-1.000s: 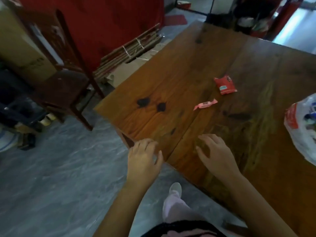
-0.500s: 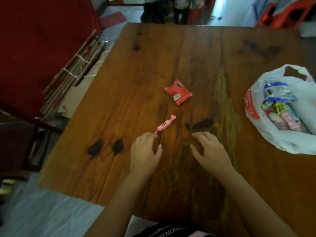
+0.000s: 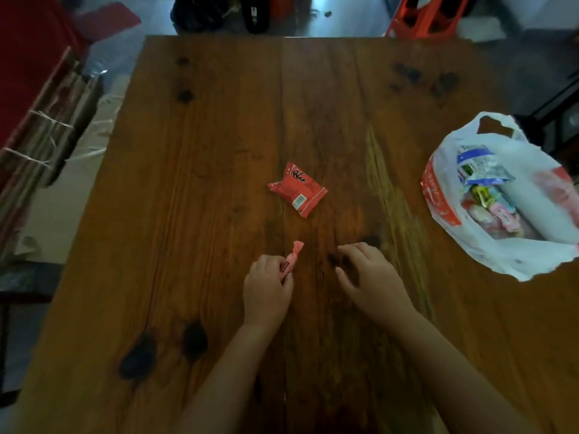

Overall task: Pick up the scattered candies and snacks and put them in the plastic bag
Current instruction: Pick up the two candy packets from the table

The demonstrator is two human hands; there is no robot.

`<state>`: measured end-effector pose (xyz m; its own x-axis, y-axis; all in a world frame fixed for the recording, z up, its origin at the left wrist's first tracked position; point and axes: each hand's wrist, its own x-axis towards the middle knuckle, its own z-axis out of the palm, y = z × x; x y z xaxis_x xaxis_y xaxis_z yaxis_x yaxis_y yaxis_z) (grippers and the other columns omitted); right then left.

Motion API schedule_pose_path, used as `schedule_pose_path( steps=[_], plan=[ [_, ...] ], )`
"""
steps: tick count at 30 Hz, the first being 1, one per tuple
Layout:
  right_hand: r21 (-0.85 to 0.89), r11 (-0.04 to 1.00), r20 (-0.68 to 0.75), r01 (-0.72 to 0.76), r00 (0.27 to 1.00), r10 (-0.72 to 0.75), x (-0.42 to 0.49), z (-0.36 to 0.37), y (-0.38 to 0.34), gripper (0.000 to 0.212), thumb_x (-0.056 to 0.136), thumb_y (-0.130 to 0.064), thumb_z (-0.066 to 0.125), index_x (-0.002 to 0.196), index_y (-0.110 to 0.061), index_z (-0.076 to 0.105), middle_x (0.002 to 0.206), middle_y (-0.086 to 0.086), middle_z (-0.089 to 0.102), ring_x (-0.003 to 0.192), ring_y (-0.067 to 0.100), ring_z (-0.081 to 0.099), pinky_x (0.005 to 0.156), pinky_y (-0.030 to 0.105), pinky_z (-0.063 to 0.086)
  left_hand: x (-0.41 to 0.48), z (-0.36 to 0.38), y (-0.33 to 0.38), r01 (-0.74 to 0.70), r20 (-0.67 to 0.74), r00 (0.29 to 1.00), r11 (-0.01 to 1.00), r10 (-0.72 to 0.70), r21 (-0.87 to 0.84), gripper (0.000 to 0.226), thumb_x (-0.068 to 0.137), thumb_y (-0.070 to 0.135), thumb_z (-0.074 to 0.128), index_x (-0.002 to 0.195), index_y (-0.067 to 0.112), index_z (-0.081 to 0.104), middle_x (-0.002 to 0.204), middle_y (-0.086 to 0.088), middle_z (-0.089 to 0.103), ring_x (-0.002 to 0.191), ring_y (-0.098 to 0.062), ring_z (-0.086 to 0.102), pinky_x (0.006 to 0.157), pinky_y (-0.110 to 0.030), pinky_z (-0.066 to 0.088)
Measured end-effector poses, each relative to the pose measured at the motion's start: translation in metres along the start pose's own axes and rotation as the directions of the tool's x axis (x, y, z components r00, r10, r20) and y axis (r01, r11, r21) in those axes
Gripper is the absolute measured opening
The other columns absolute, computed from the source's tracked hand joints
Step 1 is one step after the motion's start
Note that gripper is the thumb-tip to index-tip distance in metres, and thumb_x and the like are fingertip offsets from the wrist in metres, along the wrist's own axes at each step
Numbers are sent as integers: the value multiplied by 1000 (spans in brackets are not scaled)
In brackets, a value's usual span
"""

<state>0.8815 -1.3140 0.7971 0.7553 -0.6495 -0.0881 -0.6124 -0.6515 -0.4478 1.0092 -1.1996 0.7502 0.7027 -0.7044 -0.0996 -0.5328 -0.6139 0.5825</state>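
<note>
Two items remain on the table [image 3: 194,214]: a red snack packet [image 3: 297,189] at centre and a pink candy [image 3: 290,261] pinched in the left hand [image 3: 266,292] fingers, which could slip from its twisted wrapper before reaching the plastic bag [image 3: 501,245] at right, while the right hand [image 3: 369,277] hovers loosely curled, holding nothing.

this looks like a room in a home, dim inside. a big wooden table [image 3: 219,183] with dark knots fills the middle of the frame. past its far edge, at the top, is a shiny grey floor [image 3: 351,17] with light on it. something red and plastic [image 3: 429,14] stands at the upper right (maybe a chair or a crate, too blurry to tell). at the upper left hangs a red cloth [image 3: 22,51], and under it lie flat bundles tied with string [image 3: 44,133]. a white plastic bag [image 3: 513,245] full of sweets sits at the right.
</note>
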Motion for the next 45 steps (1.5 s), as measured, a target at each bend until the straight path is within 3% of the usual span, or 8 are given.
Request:
schedule_pose_path(
  steps=[8,12,16,23,31,36,45],
  plan=[
    [-4,999,-49,46,998,-46,80,20,-19,43,82,-28,60,122,-17,48,124,6,53,112,18,49,91,29,41,24,-43,-28,6,-112,994,994,-19,-110,20,81,16,63,100,19,57,93,9,50,82,-5,49,69,-21,47],
    [1,999,-115,45,992,-44,117,28,-29,57,79,-31,64,128,-14,41,133,13,44,121,26,42,99,42,41,30,-65,-41,17,-140,990,989,-38,-150,19,81,16,63,99,21,57,90,12,49,81,-3,48,68,-18,45],
    [-11,1000,-72,-8,997,8,146,39,-30,74,75,-40,68,135,-18,31,140,17,34,128,32,32,104,52,35,29,-74,-54,72,-150,983,977,-103,-199,19,82,17,62,99,23,56,90,13,49,84,0,48,67,-16,41],
    [-23,999,-34,-41,999,40,143,43,-26,70,74,-29,70,132,-17,33,130,16,38,117,31,41,95,45,44,20,-76,-57,92,-130,984,974,-120,-205,19,82,16,62,99,20,57,93,9,52,84,-3,48,68,-16,40],
    [5,987,-33,-158,987,158,75,34,-11,66,71,-29,71,126,-18,39,114,12,44,104,26,44,89,40,46,-3,-68,-34,-7,-94,995,982,-12,-189,21,81,15,63,100,20,58,93,11,50,85,-2,48,70,-17,44],
    [64,969,-47,-240,969,244,13,29,5,64,70,-23,70,127,-16,42,110,11,45,104,27,43,87,37,43,-18,-52,-18,-136,-22,991,972,135,-192,19,81,17,63,98,21,58,92,9,52,83,-4,50,69,-20,47],
    [169,884,-93,-437,885,455,-116,14,33,63,73,-29,68,128,-21,39,110,2,42,103,17,42,84,27,39,-51,-15,31,-374,159,895,894,418,-245,15,80,14,65,94,15,62,88,6,56,82,-8,51,69,-23,45]
  ],
)
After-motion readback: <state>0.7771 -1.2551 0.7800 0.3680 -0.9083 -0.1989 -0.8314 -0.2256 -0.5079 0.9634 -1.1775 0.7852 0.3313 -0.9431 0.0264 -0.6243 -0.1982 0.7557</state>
